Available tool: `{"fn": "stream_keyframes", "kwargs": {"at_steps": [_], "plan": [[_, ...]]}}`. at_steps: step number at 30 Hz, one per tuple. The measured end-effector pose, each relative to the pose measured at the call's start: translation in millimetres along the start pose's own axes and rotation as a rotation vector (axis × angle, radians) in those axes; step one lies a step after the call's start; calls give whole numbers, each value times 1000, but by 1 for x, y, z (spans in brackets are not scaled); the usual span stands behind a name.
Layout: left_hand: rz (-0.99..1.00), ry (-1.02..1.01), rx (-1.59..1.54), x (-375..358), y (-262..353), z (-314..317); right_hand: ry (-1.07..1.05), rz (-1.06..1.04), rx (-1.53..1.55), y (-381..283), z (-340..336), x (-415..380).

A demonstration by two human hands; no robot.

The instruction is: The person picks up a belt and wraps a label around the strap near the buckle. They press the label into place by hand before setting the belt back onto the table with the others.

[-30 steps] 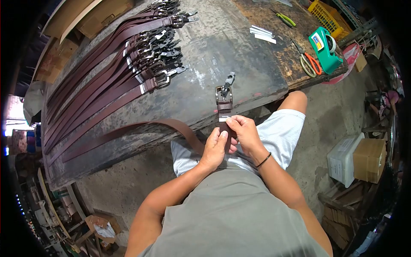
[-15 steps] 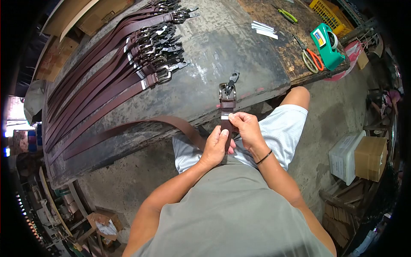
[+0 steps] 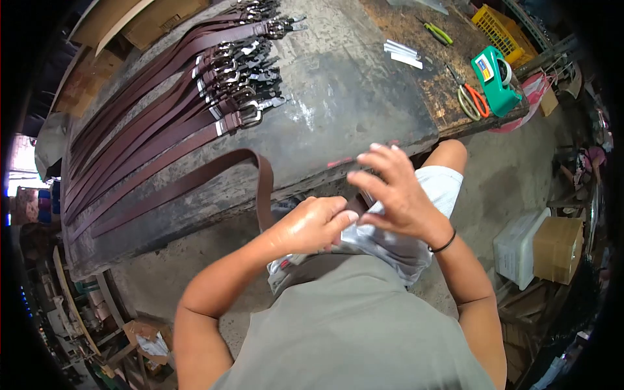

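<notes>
Above my lap, my left hand (image 3: 316,224) is closed round a brown belt (image 3: 250,156), whose strap arches up beside the table edge and runs left across the tabletop. Its buckle is hidden. My right hand (image 3: 396,195), with a black band on the wrist, is just right of the held part, its fingers spread apart. A row of brown belts (image 3: 146,123) lies on the grey table (image 3: 338,84), with metal buckles and white labels at their right ends.
White strips (image 3: 403,53), green-handled pliers (image 3: 438,32), orange-handled scissors (image 3: 469,94) and a green tape dispenser (image 3: 496,81) lie at the back right. Beyond is a yellow crate (image 3: 504,36). A cardboard box (image 3: 558,250) and white container (image 3: 520,250) stand at right.
The held belt's buckle end has dropped from above the table edge and out of sight. My right hand has let go of the belt and opened. The strap now arches higher.
</notes>
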State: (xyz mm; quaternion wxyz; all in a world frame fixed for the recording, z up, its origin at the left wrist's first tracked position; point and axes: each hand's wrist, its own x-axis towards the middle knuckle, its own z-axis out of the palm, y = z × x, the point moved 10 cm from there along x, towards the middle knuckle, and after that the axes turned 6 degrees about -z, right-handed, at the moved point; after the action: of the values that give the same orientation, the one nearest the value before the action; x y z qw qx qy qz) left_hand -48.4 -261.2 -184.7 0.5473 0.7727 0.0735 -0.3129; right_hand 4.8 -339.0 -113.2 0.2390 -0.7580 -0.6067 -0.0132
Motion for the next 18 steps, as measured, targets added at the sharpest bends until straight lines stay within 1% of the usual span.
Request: {"fn": "stream_keyframes", "kwargs": {"at_steps": [1, 2, 3, 4, 5, 6, 7, 9, 10, 11, 12, 15, 16, 18], "plan": [[71, 0, 130, -5, 18, -4, -34, -38, 12, -7, 5, 3], [142, 5, 263, -10, 33, -7, 3, -85, 28, -13, 4, 6], [244, 84, 460, -17, 49, -14, 12, -62, 14, -12, 5, 5], [255, 108, 473, -23, 63, -22, 23, -37, 1, -11, 5, 4], [221, 144, 606, -30, 76, -29, 123, -17, -17, -9, -4, 3], [184, 177, 736, -34, 84, -35, 135, -33, -33, -12, -8, 2], [263, 286, 806, -41, 98, -41, 181, 20, -7, -8, -15, 0], [321, 340, 846, -50, 121, -42, 273, 99, 40, -2, -28, -4], [370, 379, 875, -55, 134, -41, 284, 95, 25, -5, -33, -3], [467, 436, 916, -62, 146, -38, 329, 121, 87, -4, -39, -5], [484, 440, 926, -64, 153, -36, 374, 148, 150, -4, -45, -7], [622, 505, 932, -81, 179, -29, 484, 161, 158, -14, -58, -7], [633, 508, 939, -82, 183, -27, 535, 162, 185, -14, -63, -8], [631, 508, 945, -84, 187, -26, 563, 163, 178, -15, -65, -10]]}}
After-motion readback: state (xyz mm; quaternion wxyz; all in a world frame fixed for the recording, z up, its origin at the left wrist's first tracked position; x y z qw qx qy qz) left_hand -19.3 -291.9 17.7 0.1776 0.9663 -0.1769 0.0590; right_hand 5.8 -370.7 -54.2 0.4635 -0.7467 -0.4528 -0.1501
